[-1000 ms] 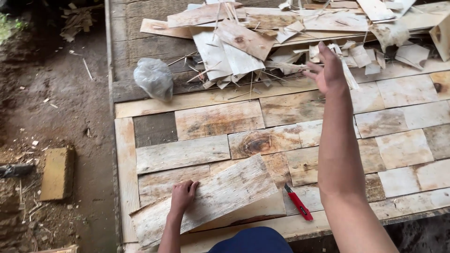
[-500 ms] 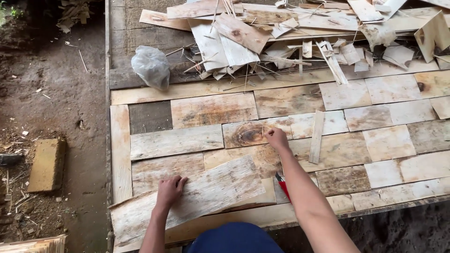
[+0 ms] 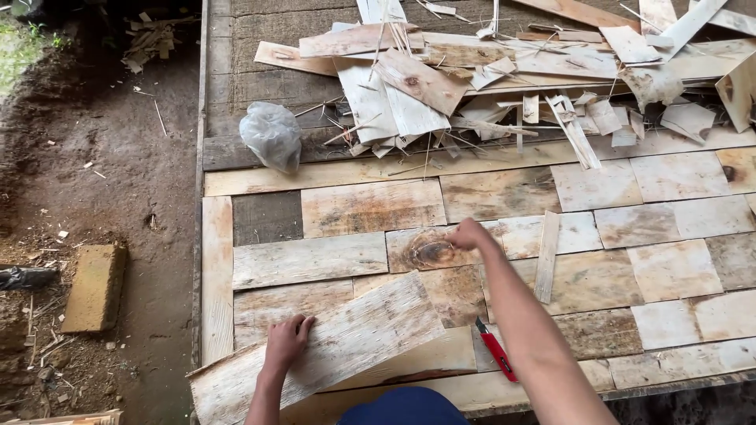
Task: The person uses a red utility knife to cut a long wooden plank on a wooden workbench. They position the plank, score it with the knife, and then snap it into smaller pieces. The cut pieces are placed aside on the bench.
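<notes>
The left hand [image 3: 287, 340] lies flat, fingers spread, on a loose board [image 3: 331, 346] set askew at the platform's [image 3: 216, 260] near left corner. The right hand [image 3: 466, 234] reaches to the middle of the platform, fingers curled together on a knotted panel [image 3: 429, 250]; whether it pinches anything I cannot tell. A thin strip [image 3: 546, 256] lies just right of that hand (across the laid panels). A red knife [image 3: 494, 358] rests by the near edge, beside the right forearm. A scrap pile [image 3: 504, 79] covers the far side, with a plastic bag [image 3: 272, 135] at its left.
</notes>
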